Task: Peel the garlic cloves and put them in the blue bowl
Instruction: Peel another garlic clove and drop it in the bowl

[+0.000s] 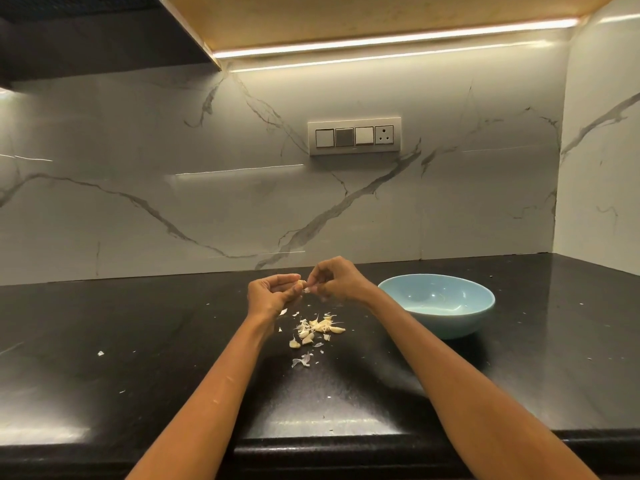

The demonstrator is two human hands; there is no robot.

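Observation:
Above the black counter, my left hand [273,293] holds a small garlic clove [302,283] at its fingertips. My right hand [335,279] pinches the clove's papery skin from the right side. Below the hands, a heap of several garlic cloves [320,328] lies on the counter, mixed with loose skin. The blue bowl [437,304] stands to the right of my right hand, and no cloves are visible inside it.
Scraps of garlic skin [302,360] are scattered on the black counter [138,341] near the heap. A marble wall with a switch panel [354,136] stands behind. The counter's front edge [311,436] runs below my forearms, and a side wall closes the right.

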